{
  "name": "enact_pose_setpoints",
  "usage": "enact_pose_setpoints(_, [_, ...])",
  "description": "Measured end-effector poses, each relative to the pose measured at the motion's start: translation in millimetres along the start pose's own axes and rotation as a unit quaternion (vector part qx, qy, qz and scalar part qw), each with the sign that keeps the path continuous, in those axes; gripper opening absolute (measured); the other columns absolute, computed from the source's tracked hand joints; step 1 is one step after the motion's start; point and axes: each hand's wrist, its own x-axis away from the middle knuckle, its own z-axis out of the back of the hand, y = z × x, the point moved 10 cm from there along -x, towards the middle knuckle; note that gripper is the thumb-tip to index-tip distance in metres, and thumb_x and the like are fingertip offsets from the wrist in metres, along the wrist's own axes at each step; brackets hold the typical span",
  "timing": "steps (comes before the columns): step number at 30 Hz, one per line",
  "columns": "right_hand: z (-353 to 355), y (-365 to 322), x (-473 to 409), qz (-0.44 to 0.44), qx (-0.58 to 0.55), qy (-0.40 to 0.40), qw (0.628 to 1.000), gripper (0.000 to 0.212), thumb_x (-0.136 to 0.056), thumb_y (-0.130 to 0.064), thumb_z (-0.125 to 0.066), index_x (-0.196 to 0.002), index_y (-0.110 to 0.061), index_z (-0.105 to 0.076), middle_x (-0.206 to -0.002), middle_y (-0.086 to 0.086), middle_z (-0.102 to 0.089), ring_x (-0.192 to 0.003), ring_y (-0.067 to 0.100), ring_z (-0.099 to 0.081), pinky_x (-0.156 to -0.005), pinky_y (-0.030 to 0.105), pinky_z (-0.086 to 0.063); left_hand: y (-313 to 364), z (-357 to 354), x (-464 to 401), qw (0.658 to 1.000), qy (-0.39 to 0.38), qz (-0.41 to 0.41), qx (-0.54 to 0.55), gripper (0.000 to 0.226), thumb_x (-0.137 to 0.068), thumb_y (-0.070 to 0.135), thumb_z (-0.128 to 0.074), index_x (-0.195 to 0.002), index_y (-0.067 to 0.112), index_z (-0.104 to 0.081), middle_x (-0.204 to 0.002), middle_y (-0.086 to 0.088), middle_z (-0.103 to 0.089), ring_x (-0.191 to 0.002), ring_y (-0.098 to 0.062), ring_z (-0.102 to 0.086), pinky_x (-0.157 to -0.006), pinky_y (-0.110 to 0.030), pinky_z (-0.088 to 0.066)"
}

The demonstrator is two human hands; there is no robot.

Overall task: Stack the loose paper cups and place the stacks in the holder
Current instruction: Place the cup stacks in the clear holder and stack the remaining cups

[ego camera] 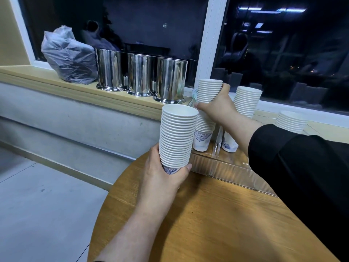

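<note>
My left hand (166, 176) grips the bottom of a tall stack of white paper cups (177, 137), held upright above the round wooden table (217, 224). My right hand (217, 108) is wrapped around the middle of a second tall stack (208, 91) that stands in the clear acrylic holder (226, 167) at the table's far edge. A third stack (246, 102) stands in the holder to the right of it. A shorter stack (290, 121) shows further right, behind my black sleeve.
Three shiny steel canisters (139, 74) stand in a row on the wooden window sill (56, 80), with a knotted plastic bag (68, 55) to their left. Dark window glass lies behind. Grey floor (37, 205) is left of the table.
</note>
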Motion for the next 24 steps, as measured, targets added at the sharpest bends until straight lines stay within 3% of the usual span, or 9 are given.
enact_pose_setpoints(9, [-6,2,-11,-0.004,0.004,0.034,0.999,0.093,-0.078,-0.037,-0.082,-0.142,-0.015,-0.018,-0.133,0.011,-0.054,-0.116,0.034,-0.057,-0.096,0.045,-0.047,-3,-2,-1,1.000,-0.001,-0.005,-0.006,0.064,-0.067,0.036,-0.086,-0.119,0.038,-0.051,-0.110,0.017,-0.065,-0.104,-0.002,-0.060,-0.088,-0.032,-0.052])
enact_pose_setpoints(17, [-10,11,-18,-0.033,-0.001,0.016,0.999,0.093,-0.078,-0.037,-0.081,-0.141,-0.013,-0.018,-0.132,0.013,-0.055,-0.115,0.034,-0.057,-0.099,0.048,-0.048,-4,-3,-2,1.000,-0.006,-0.001,-0.006,0.064,-0.067,0.036,-0.087,-0.120,0.037,-0.051,-0.110,0.017,-0.064,-0.104,0.001,-0.059,-0.088,-0.029,-0.051])
enact_pose_setpoints(24, [-3,4,-16,-0.038,0.006,0.009,0.999,0.117,-0.082,-0.044,-0.076,-0.155,-0.015,0.011,-0.152,0.013,-0.039,-0.129,0.033,-0.050,-0.102,0.041,-0.042,-3,-2,-1,1.000,-0.008,0.001,-0.004,0.063,-0.069,0.036,-0.086,-0.120,0.038,-0.050,-0.111,0.016,-0.063,-0.105,-0.003,-0.059,-0.088,-0.034,-0.052])
